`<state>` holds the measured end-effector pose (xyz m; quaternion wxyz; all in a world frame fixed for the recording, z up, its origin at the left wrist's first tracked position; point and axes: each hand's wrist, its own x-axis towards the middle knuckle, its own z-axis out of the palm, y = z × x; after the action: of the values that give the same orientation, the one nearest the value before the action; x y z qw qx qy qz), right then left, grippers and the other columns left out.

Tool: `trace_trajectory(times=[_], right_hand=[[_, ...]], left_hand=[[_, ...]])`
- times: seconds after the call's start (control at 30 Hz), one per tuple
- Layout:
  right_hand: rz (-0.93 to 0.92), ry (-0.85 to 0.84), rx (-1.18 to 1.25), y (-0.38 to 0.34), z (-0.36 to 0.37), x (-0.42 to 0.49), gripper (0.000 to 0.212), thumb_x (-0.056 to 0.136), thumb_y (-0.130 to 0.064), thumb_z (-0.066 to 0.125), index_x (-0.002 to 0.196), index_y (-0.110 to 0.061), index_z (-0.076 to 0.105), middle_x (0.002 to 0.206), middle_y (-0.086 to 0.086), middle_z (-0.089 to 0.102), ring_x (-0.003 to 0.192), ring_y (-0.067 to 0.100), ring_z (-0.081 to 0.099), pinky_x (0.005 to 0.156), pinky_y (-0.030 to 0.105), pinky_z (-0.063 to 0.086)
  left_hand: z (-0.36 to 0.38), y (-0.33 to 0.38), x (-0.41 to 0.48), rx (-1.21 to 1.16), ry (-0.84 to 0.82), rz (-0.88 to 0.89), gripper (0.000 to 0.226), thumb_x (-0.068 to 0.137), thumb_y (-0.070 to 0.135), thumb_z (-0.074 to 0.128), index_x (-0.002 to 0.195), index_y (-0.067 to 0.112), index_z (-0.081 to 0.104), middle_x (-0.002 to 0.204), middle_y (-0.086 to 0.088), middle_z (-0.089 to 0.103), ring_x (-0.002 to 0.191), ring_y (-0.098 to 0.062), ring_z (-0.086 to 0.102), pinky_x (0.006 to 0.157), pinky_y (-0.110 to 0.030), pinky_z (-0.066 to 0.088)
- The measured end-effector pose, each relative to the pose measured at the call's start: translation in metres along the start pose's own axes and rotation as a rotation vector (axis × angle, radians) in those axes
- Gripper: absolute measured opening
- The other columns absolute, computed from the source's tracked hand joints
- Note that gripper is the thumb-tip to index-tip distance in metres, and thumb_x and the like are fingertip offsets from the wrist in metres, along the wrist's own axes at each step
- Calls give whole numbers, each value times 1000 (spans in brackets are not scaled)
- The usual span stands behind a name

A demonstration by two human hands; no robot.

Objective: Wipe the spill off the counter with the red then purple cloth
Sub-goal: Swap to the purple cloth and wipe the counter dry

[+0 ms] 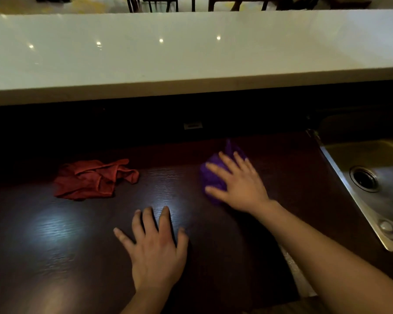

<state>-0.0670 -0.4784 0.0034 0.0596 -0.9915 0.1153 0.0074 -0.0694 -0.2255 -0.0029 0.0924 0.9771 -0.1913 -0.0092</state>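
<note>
The purple cloth (210,175) is bunched on the dark wood counter (66,234), right of centre. My right hand (236,182) lies flat on top of it, fingers spread and pressing it down. The red cloth (93,179) lies crumpled and loose at the back left, with no hand touching it. My left hand (154,243) rests palm down on the bare counter near the front, fingers apart, holding nothing. I cannot make out a spill on the dim surface; only light glare shows.
A steel sink (372,177) with a drain is set into the counter at the right. A raised white bar top (191,55) runs across the back above a dark wall. Chair legs stand beyond it.
</note>
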Motion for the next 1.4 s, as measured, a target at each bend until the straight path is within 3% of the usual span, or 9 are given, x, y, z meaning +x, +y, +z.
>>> trace_trajectory(times=[0.13, 0.27, 0.47, 0.6, 0.67, 0.8, 0.97, 1.2, 1.4], right_hand=[[228, -30, 42, -38, 5, 65, 81, 74, -87, 31, 147, -51, 22, 164, 0, 15, 148, 41, 6, 119, 53, 3], [-19, -38, 57, -86, 17, 42, 73, 78, -83, 28, 145, -53, 24, 163, -4, 17, 149, 39, 7, 120, 52, 4], [-196, -71, 29, -51, 10, -88, 65, 87, -73, 33, 147, -57, 13, 164, -9, 9, 151, 31, 4, 121, 50, 10], [-218, -41, 3, -63, 18, -159, 71, 84, -79, 38, 147, -54, 20, 163, -7, 17, 149, 36, 13, 115, 53, 14], [-227, -34, 7, -80, 18, -149, 73, 81, -83, 37, 147, -54, 23, 163, -5, 20, 148, 37, 15, 113, 54, 15], [-227, -29, 50, -114, 16, -83, 72, 81, -84, 32, 146, -53, 25, 163, -4, 19, 149, 38, 11, 119, 55, 12], [-127, -9, 63, -138, 24, -1, 72, 82, -79, 28, 147, -49, 21, 163, -3, 17, 150, 35, 7, 120, 53, 8], [167, -25, 106, -129, 14, 95, 76, 74, -71, 32, 147, -49, 26, 162, -1, 22, 148, 37, 10, 119, 55, 5], [-136, -38, 11, -140, 16, 55, 70, 79, -77, 30, 145, -55, 20, 163, -3, 18, 147, 42, 8, 118, 58, 7]], left_hand=[[1, 1, 0, 10, -13, -5, 60, 83, 51, 38, 129, 16, 56, 134, -20, 50, 131, -41, 38, 103, -79, 16], [-3, 1, 0, 4, -19, -26, 61, 84, 51, 35, 131, 18, 56, 136, -18, 49, 132, -39, 37, 104, -78, 16], [-15, -8, -6, -153, -54, -17, 61, 86, 52, 25, 138, 27, 46, 148, -10, 39, 144, -27, 24, 115, -66, 1], [-26, -42, -5, -165, -15, 99, 55, 85, 52, 35, 134, 29, 47, 141, -7, 46, 136, -26, 38, 114, -61, 20], [-28, -68, -1, -80, -5, 136, 53, 84, 50, 38, 132, 28, 51, 138, -9, 49, 136, -29, 40, 111, -64, 22], [-26, -95, 10, -3, -81, 68, 57, 86, 54, 31, 138, 34, 47, 149, -7, 40, 145, -28, 24, 113, -68, 9], [-23, -96, 11, -18, -34, 70, 51, 85, 48, 38, 132, 32, 53, 143, -8, 47, 140, -29, 33, 111, -69, 17], [-22, -97, 12, -54, 0, 83, 51, 81, 45, 45, 129, 33, 55, 140, -10, 51, 138, -30, 37, 110, -70, 18], [-24, -96, 11, -52, -20, 80, 53, 81, 46, 44, 131, 32, 54, 142, -10, 50, 138, -31, 37, 111, -70, 17]])
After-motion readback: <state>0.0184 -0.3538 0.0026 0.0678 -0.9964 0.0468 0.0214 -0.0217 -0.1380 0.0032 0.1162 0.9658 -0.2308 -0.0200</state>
